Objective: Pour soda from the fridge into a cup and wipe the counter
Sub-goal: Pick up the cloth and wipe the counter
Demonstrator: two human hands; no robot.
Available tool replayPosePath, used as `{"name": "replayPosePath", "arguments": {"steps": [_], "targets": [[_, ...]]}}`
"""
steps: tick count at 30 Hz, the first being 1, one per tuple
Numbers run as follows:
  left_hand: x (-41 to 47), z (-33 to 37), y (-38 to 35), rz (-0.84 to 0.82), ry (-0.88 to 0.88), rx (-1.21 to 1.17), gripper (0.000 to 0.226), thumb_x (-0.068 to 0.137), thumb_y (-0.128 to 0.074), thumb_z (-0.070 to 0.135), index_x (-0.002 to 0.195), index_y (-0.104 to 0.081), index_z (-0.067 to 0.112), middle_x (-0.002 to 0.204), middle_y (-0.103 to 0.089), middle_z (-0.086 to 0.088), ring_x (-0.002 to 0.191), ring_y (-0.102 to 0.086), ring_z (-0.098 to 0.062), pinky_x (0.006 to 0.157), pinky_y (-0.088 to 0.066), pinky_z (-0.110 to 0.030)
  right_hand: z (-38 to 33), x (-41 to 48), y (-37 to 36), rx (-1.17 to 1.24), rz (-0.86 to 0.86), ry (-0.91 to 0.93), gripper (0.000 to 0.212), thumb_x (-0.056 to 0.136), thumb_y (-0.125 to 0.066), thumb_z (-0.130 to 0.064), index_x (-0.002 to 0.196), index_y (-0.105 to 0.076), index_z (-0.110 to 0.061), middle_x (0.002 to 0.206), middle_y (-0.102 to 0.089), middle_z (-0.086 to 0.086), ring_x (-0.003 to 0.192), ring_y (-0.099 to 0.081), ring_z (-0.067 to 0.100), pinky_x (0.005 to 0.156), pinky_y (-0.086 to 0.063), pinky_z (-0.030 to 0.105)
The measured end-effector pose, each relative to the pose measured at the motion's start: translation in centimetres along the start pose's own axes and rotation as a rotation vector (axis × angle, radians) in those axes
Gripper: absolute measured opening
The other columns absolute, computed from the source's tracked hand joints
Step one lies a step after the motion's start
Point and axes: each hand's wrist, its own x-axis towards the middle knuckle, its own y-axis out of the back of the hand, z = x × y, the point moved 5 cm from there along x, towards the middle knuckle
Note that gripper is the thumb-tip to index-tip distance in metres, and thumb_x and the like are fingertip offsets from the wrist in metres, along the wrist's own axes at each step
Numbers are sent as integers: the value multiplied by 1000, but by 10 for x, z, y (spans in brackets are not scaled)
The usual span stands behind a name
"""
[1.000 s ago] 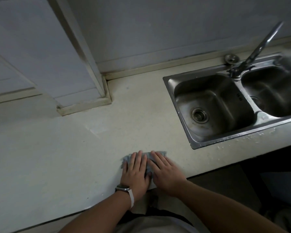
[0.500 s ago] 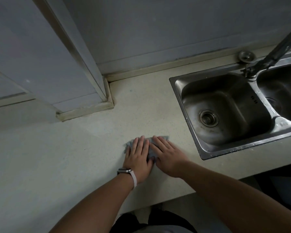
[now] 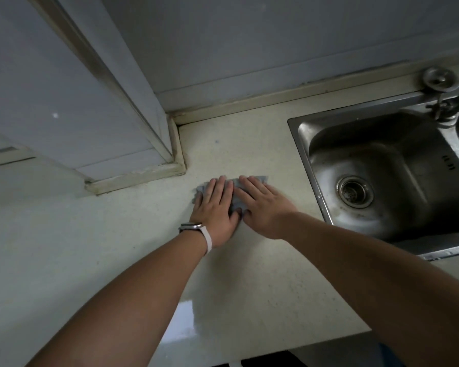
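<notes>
Two flat hands (image 3: 215,207) (image 3: 265,206) on grey cloth (image 3: 235,200), lengthwise toward sink (image 3: 295,135).

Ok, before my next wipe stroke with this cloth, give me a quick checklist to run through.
1. Both hands on the cloth: left hand and right hand press it with straight fingers. Ok.
2. Cloth lying flat on the counter: mostly hidden under the hands. Cannot tell.
3. Cloth apart from the sink rim. Ok.
4. Counter ahead wiped: a dark speck sits beyond the cloth, near the wall trim. Not ok.
5. Cloth damp enough. Cannot tell.
6. Cup out of the way: none in view. Cannot tell.
</notes>
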Motion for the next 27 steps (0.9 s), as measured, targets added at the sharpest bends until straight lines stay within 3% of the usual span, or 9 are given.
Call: {"name": "replayPosePath", "arguments": {"steps": [7,12,27], "targets": [[14,-23,10,12,7,-46,72,100,-34,48,156,1,20,165,8,0,150,11,-19,121,3,-43,-6,32,5,-37,-14,1,64,101,-26,-42,157,-2,-22,165,6,3,151,9,19,117,9,32],[7,-43,15,5,10,-73,72,100,-34,49,156,0,21,165,7,2,150,12,-16,122,1,-43,-26,41,2,-32,-25,-17,65,102,-28,-41,157,-2,-19,165,5,4,151,8,20,122,4,36],[-61,-189,27,15,100,-88,72,98,-31,53,156,1,23,165,8,5,150,13,-14,122,-2,-46,-171,103,-22,-44,-92,45,64,103,-25,-42,156,4,-21,165,10,3,150,11,19,122,4,36]]}}
